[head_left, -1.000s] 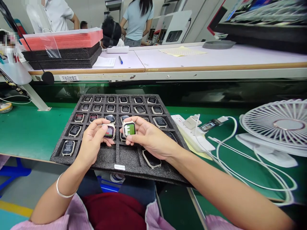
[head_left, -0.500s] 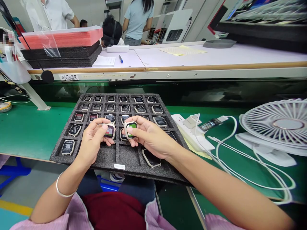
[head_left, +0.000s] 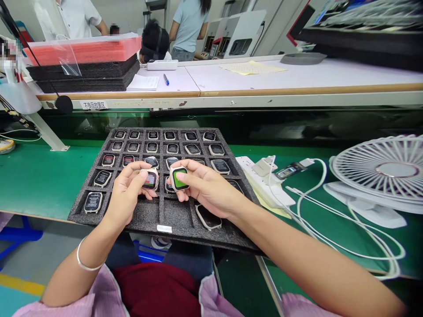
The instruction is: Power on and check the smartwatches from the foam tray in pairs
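While the left hand [head_left: 128, 187] is pinching one watch [head_left: 152, 180], the right hand [head_left: 206, 187] is holding a green-lit watch [head_left: 176, 180], lengthwise seemingly toward the tray's [head_left: 147, 214] far edge.

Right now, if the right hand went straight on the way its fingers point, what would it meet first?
The right hand would probably meet the watch held in the left hand, though depth is unclear.

Above the foam tray [head_left: 139, 226] we pinch one watch [head_left: 152, 180] in our left hand [head_left: 127, 193] and a green-screened watch [head_left: 178, 183] in our right hand [head_left: 208, 187]; at the tray's three o'clock a white fan [head_left: 393, 169] stands on the green bench [head_left: 42, 180].
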Demonstrator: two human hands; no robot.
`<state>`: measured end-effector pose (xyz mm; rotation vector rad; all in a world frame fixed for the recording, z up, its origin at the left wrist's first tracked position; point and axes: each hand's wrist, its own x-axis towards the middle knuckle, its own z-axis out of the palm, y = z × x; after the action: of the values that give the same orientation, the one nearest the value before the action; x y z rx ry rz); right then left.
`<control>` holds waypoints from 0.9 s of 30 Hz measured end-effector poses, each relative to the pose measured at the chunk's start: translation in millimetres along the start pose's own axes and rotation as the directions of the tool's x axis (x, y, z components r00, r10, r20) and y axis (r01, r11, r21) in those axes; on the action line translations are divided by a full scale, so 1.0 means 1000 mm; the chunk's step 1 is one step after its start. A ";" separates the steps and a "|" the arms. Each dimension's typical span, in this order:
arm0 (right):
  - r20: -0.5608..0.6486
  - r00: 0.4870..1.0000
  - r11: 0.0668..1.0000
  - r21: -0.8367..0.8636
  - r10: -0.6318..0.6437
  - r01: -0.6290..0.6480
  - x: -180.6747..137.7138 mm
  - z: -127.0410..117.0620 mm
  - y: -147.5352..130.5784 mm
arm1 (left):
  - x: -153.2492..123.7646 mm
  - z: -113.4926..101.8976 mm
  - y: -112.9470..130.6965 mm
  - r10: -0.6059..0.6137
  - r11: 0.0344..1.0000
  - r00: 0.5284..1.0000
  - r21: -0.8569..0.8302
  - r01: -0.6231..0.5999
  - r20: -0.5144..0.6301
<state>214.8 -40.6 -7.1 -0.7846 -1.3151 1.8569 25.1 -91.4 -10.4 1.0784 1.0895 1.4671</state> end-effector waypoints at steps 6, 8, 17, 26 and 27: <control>0.023 0.999 1.000 0.002 -0.031 0.031 -0.002 0.001 -0.001 | 0.001 0.000 0.000 -0.007 1.000 1.000 -0.006 0.007 -0.001; 0.018 0.999 1.000 0.006 -0.031 0.031 -0.002 0.003 -0.002 | 0.000 0.000 0.001 -0.015 1.000 1.000 -0.018 0.016 0.004; -0.014 1.000 1.000 -0.023 -0.002 0.002 -0.001 0.001 -0.003 | 0.000 0.001 0.003 -0.076 0.997 0.997 -0.006 0.076 -0.010; -0.003 0.998 0.990 0.129 0.061 -0.060 0.000 0.003 -0.005 | 0.000 0.002 -0.001 0.039 0.991 0.999 0.129 -0.038 -0.009; 0.000 0.998 0.990 0.130 0.060 -0.060 -0.001 0.003 -0.005 | 0.001 0.002 -0.002 0.047 0.991 0.999 0.122 -0.047 0.006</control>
<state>213.7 -41.6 -1.4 -0.7659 -1.1664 1.9658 27.2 -90.0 -12.0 1.1988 1.1710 1.4500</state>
